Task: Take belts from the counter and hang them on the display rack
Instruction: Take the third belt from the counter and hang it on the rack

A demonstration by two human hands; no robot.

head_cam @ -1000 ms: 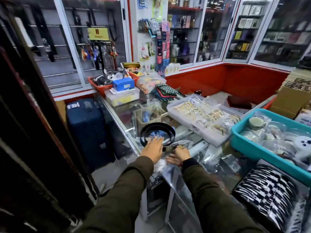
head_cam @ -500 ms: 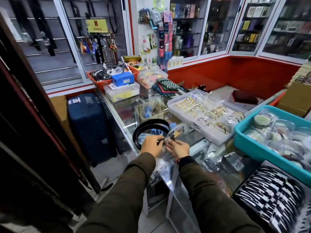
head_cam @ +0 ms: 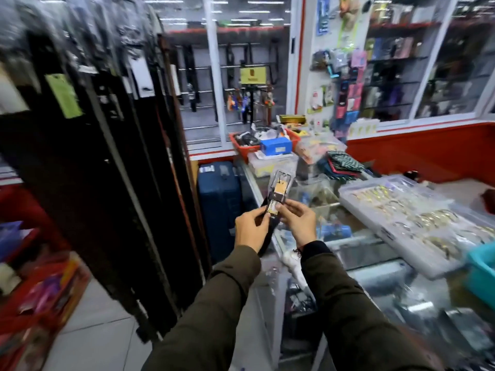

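I hold a black belt (head_cam: 278, 192) up in front of me, buckle end raised, wrapped in clear plastic with a small tan tag. My left hand (head_cam: 250, 228) pinches the strap just below the buckle, and the rest of the strap hangs down behind that hand. My right hand (head_cam: 300, 222) pinches the same end from the right. The display rack (head_cam: 112, 156) stands to my left, packed with several long dark belts hanging down. The glass counter (head_cam: 356, 247) lies to my right.
On the counter sit a clear compartment tray of jewellery (head_cam: 401, 220), a teal bin (head_cam: 482, 274), folded cloths (head_cam: 340, 164) and an orange basket (head_cam: 249, 149). A blue suitcase (head_cam: 218, 210) stands on the floor between rack and counter. A red bin (head_cam: 40, 298) is at lower left.
Both hands lifted the belt off the counter; its coil has dropped loose and the buckle end is now raised. My view has turned left, bringing the belt rack in close.
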